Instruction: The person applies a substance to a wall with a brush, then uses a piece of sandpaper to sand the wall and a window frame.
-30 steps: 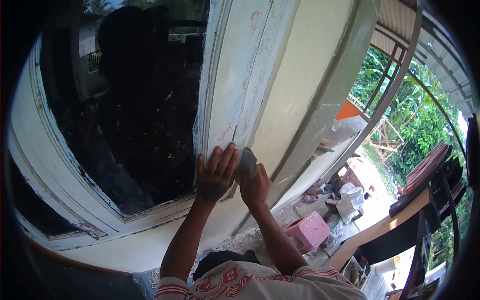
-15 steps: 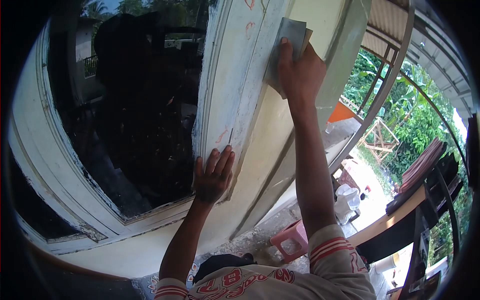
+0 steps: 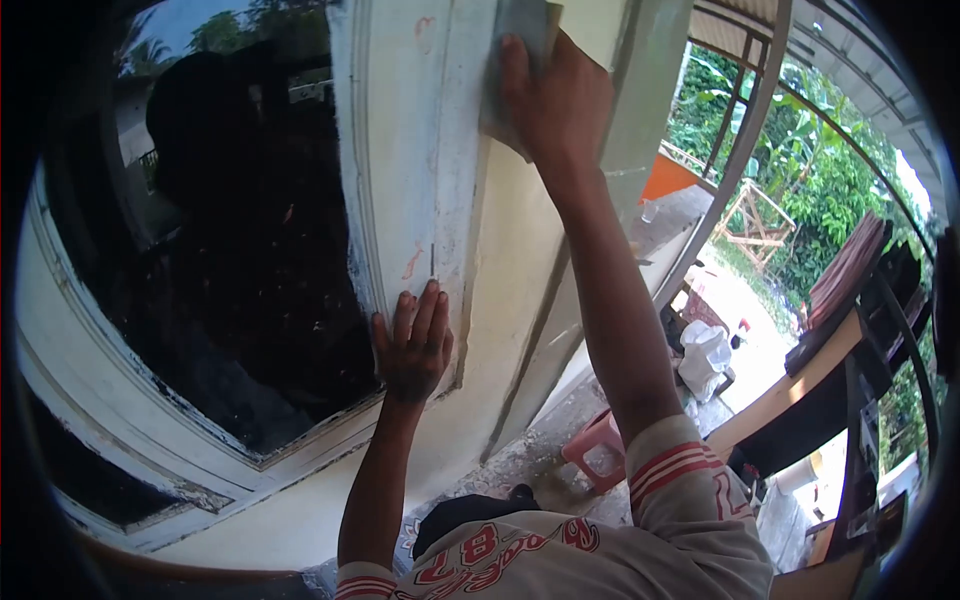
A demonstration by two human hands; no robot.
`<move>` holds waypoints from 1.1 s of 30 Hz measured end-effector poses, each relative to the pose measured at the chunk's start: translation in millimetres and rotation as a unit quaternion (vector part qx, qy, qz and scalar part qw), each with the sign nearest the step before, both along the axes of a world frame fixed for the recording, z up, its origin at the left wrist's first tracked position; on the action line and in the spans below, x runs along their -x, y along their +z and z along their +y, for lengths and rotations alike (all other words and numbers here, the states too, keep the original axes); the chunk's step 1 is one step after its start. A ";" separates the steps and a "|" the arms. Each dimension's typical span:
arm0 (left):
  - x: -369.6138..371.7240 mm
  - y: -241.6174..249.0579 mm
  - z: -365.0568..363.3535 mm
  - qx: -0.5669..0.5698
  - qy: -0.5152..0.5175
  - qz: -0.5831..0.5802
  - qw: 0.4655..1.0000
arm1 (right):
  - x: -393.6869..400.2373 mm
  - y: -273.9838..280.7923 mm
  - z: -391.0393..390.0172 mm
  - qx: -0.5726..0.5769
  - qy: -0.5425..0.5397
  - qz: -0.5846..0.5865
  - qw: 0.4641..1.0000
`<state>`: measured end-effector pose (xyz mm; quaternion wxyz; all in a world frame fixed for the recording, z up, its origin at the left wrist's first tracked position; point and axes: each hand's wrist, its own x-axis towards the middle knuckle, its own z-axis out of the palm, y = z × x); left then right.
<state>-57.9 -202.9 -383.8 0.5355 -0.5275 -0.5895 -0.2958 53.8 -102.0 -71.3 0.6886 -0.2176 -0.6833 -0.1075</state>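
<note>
My right hand (image 3: 565, 110) is raised to the edge of the pale window frame (image 3: 390, 170). It grips a folded grey sheet of sandpaper (image 3: 527, 35), with the thumb lying over its face and a brownish side showing. The sheet lies against the frame edge beside the cream wall, and its top runs out of view. Lower down, my left hand (image 3: 413, 350) rests flat on the frame with fingers extended, just under a dark slit and a reddish mark. Nothing shows in that hand. The frame's paint looks worn and patchy.
Dark window glass (image 3: 230, 260) with reflections fills the left. Below stands a pink plastic stool (image 3: 597, 450) on a debris-strewn floor. A white sack (image 3: 705, 358) lies farther right, near a wooden rack (image 3: 756, 225) and dark furniture with folded cloth (image 3: 850, 265).
The camera view has turned, so the frame and both arms appear farther left. My right hand and the sandpaper sit higher in view. My left hand stays on the frame.
</note>
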 end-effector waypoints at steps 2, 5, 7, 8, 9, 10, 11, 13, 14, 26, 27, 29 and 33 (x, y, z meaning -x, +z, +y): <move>0.6 -1.0 2.0 -0.013 0.013 0.000 1.000 | -0.4 2.7 -2.5 -0.020 -0.030 -0.010 0.999; 1.7 -3.0 3.4 -0.019 0.018 -0.001 1.000 | 1.9 -30.9 -0.6 0.001 -0.011 -0.005 1.000; 2.9 -2.8 2.9 -0.016 0.025 -0.003 1.000 | 2.8 -64.3 -6.1 0.017 0.006 -0.005 1.000; 2.6 -1.6 2.9 -0.020 0.022 -0.001 1.000 | 2.5 -81.7 -10.1 0.040 0.010 -0.013 0.999; 2.5 -1.2 2.0 -0.019 0.022 0.004 1.000 | 2.3 -98.5 -12.5 0.044 0.021 -0.012 0.999; 2.4 -0.7 1.3 -0.017 0.021 0.008 1.000 | 1.6 -115.3 -14.2 0.048 0.031 -0.009 0.998; 1.9 -0.2 1.4 -0.018 0.028 0.007 0.999 | 0.5 -132.5 -15.1 0.054 0.032 -0.004 0.998; 0.7 0.6 1.3 -0.015 0.032 0.014 0.999 | -3.1 -166.6 -15.6 0.074 0.029 -0.043 0.996; 0.2 1.0 1.0 -0.018 0.032 0.010 0.999 | -4.3 -183.0 -16.3 0.079 0.028 -0.035 0.996; -3.8 5.7 0.5 -0.022 0.016 0.004 1.000 | -27.0 -383.8 -33.9 0.204 0.056 -0.144 0.967; -4.3 5.9 0.2 -0.021 0.021 0.002 1.000 | -30.5 -404.3 -35.4 0.242 0.070 -0.171 0.953; -5.7 5.2 -0.3 -0.016 0.023 0.000 1.000 | -39.6 -441.6 -43.9 0.279 0.083 -0.195 0.937; -4.9 4.2 0.5 -0.020 0.026 0.001 0.999 | -62.0 -480.4 -69.4 0.413 0.099 -0.242 0.873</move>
